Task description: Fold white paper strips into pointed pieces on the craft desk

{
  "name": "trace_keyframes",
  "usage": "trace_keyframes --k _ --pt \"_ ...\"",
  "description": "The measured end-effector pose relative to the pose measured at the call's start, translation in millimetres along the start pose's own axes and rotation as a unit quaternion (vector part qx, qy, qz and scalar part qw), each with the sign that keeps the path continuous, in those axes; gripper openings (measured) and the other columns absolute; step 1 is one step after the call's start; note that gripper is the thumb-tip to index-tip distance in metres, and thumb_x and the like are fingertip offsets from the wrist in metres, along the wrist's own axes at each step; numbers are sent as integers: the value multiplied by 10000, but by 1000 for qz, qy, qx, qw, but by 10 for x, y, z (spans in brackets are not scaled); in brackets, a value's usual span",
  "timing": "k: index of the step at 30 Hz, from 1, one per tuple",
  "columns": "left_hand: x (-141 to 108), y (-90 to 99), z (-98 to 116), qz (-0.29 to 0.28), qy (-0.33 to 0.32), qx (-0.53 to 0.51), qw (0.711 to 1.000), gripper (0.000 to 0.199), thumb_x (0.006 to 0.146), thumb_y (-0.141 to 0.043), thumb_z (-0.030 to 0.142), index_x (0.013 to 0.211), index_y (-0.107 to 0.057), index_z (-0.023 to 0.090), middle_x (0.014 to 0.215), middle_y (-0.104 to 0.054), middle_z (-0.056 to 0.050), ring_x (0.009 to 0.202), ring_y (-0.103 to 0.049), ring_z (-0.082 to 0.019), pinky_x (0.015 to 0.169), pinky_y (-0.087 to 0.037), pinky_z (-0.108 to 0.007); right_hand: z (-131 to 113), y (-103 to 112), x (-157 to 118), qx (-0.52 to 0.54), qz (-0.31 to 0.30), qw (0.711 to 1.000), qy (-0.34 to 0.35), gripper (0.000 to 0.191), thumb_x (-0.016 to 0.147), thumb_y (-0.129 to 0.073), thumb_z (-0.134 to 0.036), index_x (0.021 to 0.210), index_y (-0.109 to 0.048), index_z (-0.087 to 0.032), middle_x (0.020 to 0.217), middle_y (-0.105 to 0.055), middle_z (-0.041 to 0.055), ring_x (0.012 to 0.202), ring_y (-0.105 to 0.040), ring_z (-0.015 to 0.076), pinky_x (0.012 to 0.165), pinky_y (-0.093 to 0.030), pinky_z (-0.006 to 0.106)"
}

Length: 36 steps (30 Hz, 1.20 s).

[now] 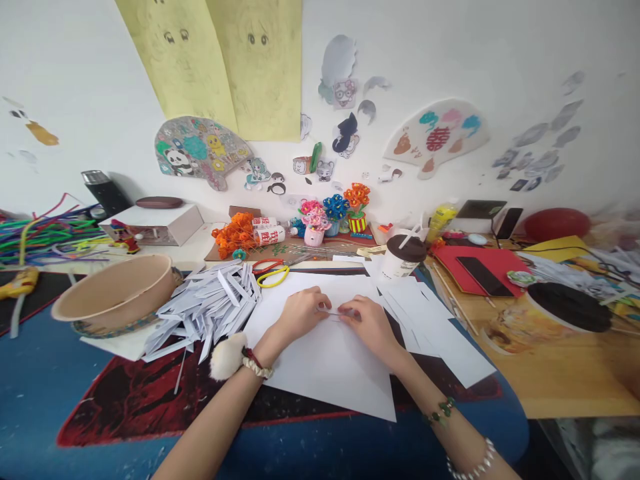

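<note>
Over a large white sheet point(330, 367), a small narrow strip of white paper point(331, 314) is stretched between my two hands. My left hand point(304, 310) pinches its left end, fingers curled. The right end is between the thumb and fingers of my right hand point(369, 327). A heap of folded white paper strips point(213, 307) lies to the left of the sheet. Behind my left hand are yellow-handled scissors point(273, 275). More white paper sheets point(440, 333) lie to the right, over the dark red mat point(130, 400).
A beige bowl point(113, 293) stands at the left. A lidded cup point(404, 257) is behind the right sheets. Further right are a phone point(484, 276) on a red folder point(450, 267) and a large black-lidded cup point(545, 320). Craft flowers point(314, 223) stand near the wall.
</note>
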<state>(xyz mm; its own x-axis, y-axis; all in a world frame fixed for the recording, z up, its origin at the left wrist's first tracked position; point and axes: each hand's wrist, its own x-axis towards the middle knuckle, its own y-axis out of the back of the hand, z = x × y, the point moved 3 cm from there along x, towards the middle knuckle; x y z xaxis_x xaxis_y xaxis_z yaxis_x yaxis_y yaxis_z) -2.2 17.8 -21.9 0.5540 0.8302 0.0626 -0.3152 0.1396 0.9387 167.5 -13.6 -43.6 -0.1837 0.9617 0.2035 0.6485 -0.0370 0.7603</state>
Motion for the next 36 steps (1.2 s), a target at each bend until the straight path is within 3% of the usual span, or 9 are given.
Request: trace_keyframes --k 5,11,16,21,25,30,33,36 --pt "88 -61 -67 -1 -6 -50 999 138 769 -652 186 906 -667 183 922 -690 -24 903 -624 -177 793 -469 -276 6 3 96 5 -12 1000 -1 148 760 -655 -134 879 -725 -189 866 -690 49 835 -618 211 768 -470 341" --pt "138 -43 -95 -31 -34 -71 996 166 736 -625 173 892 -683 183 891 -706 -5 821 -641 -149 724 -475 -237 29 42 211 23 -59 998 8 160 687 -644 -93 788 -728 -184 810 -702 37 767 -637 182 706 -490 296" --pt "85 -4 -60 -8 -48 -32 998 148 785 -577 149 883 -683 183 889 -705 -16 826 -634 -152 744 -468 -252 60 41 261 24 -85 996 17 120 704 -650 -110 773 -722 -176 701 -678 10 645 -618 149 606 -481 255" --pt "-7 5 -19 8 -76 39 996 162 820 -536 100 892 -661 173 902 -683 -36 823 -628 -157 726 -465 -259 10 121 212 11 -104 992 67 183 762 -591 -58 792 -717 -188 778 -673 8 693 -610 140 675 -470 267" --pt "-53 -4 36 3 -113 115 987 156 870 -486 79 852 -628 142 851 -645 -63 775 -618 -182 692 -462 -296 -48 162 124 -63 -118 979 152 261 836 -500 -10 862 -697 -180 852 -655 27 789 -611 149 735 -463 279" --pt "-126 -26 131 -10 -179 186 966 169 894 -468 47 812 -586 137 829 -608 -81 773 -586 -203 677 -440 -328 -79 111 1 -229 -98 939 239 243 893 -464 -21 806 -652 -147 798 -601 44 742 -553 171 633 -438 276" --pt "-176 -17 121 -9 -198 204 959 168 903 -483 60 805 -590 145 821 -607 -67 771 -574 -195 662 -418 -325 -97 83 -72 -267 -93 922 265 241 891 -460 -10 824 -652 -141 802 -596 51 732 -527 180 617 -428 284" --pt "-184 0 62 3 -188 209 960 135 918 -517 127 824 -610 155 814 -612 -45 753 -565 -179 646 -395 -315 -106 79 -107 -257 -80 928 259 241 901 -456 -22 874 -663 -144 814 -605 53 756 -535 184 648 -442 291"
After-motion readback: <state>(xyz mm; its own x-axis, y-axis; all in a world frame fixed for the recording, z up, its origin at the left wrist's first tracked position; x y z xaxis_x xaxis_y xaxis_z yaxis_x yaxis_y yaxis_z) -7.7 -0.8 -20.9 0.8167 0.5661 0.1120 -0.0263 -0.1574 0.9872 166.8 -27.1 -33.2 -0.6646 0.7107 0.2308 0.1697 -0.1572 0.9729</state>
